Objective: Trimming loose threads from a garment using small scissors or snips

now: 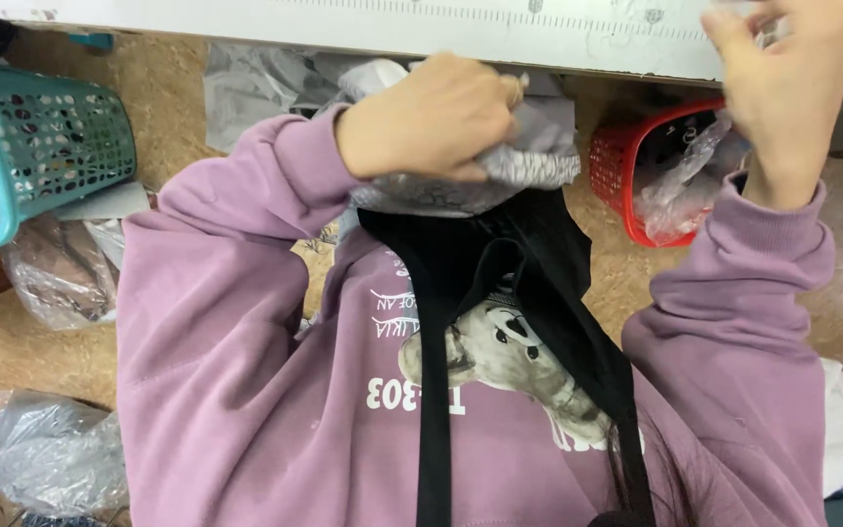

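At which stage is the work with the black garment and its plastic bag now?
Done: nothing clearly finished. In hand: the left hand grips bunched grey cloth and the black strappy garment hanging from it; the right hand holds crumpled clear plastic. Left: the garment is outside the plastic.

Tan stone floor [21, 342], teal basket [51, 137], red basket [617, 161], crumpled plastic bags [46, 454]
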